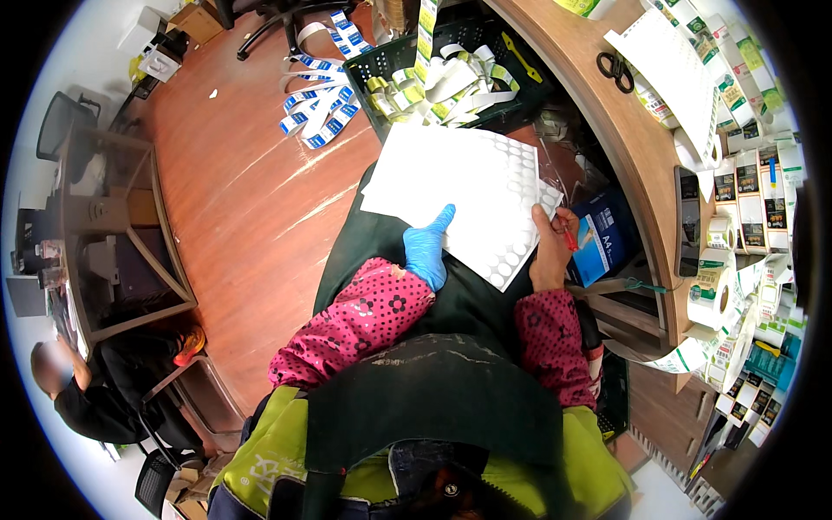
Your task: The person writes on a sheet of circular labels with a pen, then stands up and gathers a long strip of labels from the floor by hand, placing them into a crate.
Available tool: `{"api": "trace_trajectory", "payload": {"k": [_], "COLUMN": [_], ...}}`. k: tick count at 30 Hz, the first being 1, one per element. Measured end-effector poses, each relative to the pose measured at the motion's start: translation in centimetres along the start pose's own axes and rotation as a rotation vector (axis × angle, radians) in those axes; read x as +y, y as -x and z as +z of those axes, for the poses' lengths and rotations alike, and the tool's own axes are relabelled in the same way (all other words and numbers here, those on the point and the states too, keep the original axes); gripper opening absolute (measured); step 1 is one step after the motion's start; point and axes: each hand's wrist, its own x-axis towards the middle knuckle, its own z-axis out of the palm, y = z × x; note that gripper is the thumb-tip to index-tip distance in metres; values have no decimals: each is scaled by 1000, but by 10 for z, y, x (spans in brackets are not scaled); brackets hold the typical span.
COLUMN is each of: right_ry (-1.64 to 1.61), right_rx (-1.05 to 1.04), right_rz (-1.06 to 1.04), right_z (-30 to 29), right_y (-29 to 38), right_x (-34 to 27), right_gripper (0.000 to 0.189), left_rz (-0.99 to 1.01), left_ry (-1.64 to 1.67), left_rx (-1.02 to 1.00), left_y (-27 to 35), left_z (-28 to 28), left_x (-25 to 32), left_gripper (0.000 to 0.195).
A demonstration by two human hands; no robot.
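Observation:
Several white sheets of round stickers (481,188) lie over my lap, fanned a little at their edges. My left hand (427,250), in a blue disposable glove, grips their near left edge, with the thumb on top. At the right edge my bare right hand (551,250) holds the sheets between thumb and fingers. A small red tool (567,234), of a kind I cannot tell, is also tucked in the fingers of that hand. The palms and most fingertips are hidden. Beneath the sheets is a dark green apron (435,390).
A dark plastic crate (364,97) of label strips stands ahead; blue-and-white label strips (325,110) lie on the floor. On the curved wooden desk (650,143) at right are black scissors (615,71), a phone (687,221) and label rolls (712,289). Another person (97,396) sits at far left.

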Motion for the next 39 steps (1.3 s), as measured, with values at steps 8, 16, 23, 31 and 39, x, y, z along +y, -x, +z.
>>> {"api": "trace_trajectory", "payload": {"k": [8,16,23,31,39], "right_ry": [282,142,190,139,197], "right_rx": [60,-379,-478,-419,-294], "right_rz": [-380,-371,-112,-125,-233], "right_z": [-10,-11,1,12,17], "right_y": [1,69,81,81,70], "right_x": [4,-26,-9,5,-17], "right_gripper": [24,38,31,16,25], "left_rz": [4,67,67,87,84], "left_ry": [16,51,35,32,16], "left_rx": [7,5,-7,10,-21], "left_y": [-2,-2,-2,-2,0], "left_z": [-2,0,-3,-1,-1], "left_x": [-3,-6,-6,-7,-4], "left_gripper": [23,16,18,18,21]}}
